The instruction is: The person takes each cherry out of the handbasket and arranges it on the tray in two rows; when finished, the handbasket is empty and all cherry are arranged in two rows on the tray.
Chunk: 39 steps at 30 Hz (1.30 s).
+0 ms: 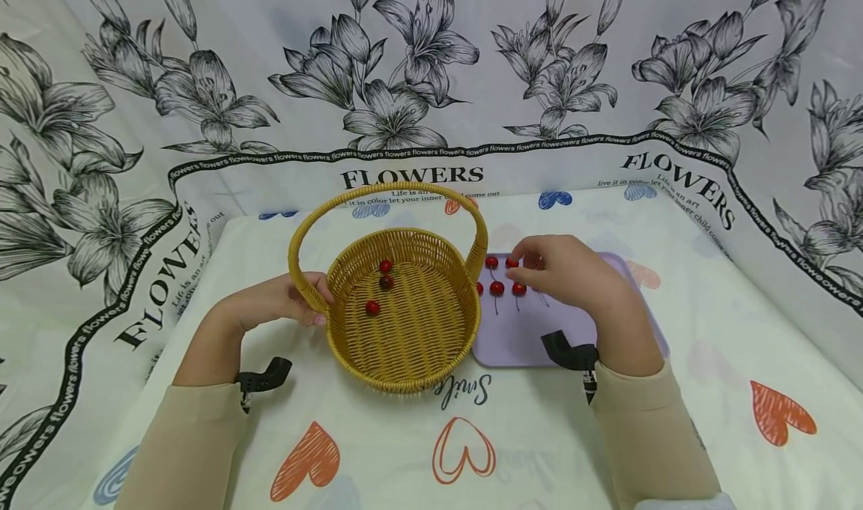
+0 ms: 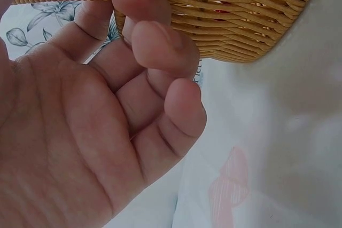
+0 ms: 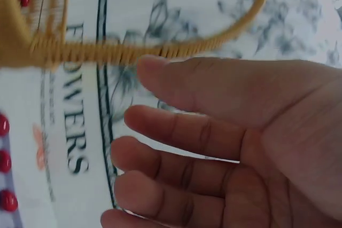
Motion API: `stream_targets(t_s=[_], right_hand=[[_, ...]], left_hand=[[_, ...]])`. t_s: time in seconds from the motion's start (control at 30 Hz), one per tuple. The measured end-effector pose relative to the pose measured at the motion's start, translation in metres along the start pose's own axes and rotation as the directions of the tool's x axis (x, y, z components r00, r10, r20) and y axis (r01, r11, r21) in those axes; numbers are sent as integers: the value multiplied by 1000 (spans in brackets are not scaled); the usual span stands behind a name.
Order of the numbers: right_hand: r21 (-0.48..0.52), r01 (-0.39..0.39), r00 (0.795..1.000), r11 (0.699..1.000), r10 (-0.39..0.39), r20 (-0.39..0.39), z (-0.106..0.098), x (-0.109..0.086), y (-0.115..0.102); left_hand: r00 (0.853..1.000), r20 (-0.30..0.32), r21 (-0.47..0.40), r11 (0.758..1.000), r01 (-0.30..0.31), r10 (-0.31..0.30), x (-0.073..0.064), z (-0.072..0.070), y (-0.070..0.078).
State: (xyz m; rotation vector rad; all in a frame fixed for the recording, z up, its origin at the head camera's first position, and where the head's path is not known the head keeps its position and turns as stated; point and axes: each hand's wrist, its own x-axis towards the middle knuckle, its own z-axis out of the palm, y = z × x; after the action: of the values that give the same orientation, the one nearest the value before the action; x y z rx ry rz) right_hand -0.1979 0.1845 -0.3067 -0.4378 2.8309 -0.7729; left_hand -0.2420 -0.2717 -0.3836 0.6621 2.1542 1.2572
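A round yellow wicker basket (image 1: 404,384) with a tall arched handle stands in the middle of the table, three red cherries (image 1: 373,308) lying inside. My left hand (image 1: 279,300) grips its left side at the foot of the handle; the left wrist view has those fingers (image 2: 165,46) curled at the woven wall. Over the back of a lilac tray (image 1: 512,349) is my right hand (image 1: 562,270), fingertips close above a cherry (image 1: 512,261). The right wrist view shows its fingers (image 3: 160,156) spread loosely, nothing between them. Several stemmed cherries (image 1: 497,288) lie on the tray.
The basket's handle (image 1: 477,233) rises between the basket and the tray, whose left edge is partly hidden by the basket. A white cloth (image 1: 377,450) with printed hearts covers the table. Behind hangs a flower-printed curtain (image 1: 492,120).
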Motion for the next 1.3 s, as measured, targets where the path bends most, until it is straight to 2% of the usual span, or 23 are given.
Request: stream_targets(t_s=[0.1,0.23,0.47,0.57,0.77,0.93,1.07,1.3], right_hand=[[5,107,994,994,-107,15,10,-6,-20],[2,256,966,967,-256,38,32,-2,-40],[-129,371,929,920,-366,60,86,19,-67],[-187,417,909,890,-402,110,110,29,-80],[-315,422,902,850,-361,236,146,48,-102],[-311,423,891,851,-328,314,161,62,-110],[-296,409,891,863,-308,334,164,66,-113],[-358,415,896,836,-309,318,163,66,-118]], left_hand=[[1000,0,-2,1000,3,-3,0,0,0],[1000,-4,-1,1000,18,-18,-1,1,1],[1000,-6,1,1000,19,-19,-1,1,3],[1000,7,-5,1000,12,-12,0,1,2],[1000,16,-1,1000,9,-9,2,0,0],[1000,2,3,1000,27,-27,1,1,1],[999,-3,6,999,33,-33,0,2,1],[999,-19,16,999,35,-35,-2,2,2]])
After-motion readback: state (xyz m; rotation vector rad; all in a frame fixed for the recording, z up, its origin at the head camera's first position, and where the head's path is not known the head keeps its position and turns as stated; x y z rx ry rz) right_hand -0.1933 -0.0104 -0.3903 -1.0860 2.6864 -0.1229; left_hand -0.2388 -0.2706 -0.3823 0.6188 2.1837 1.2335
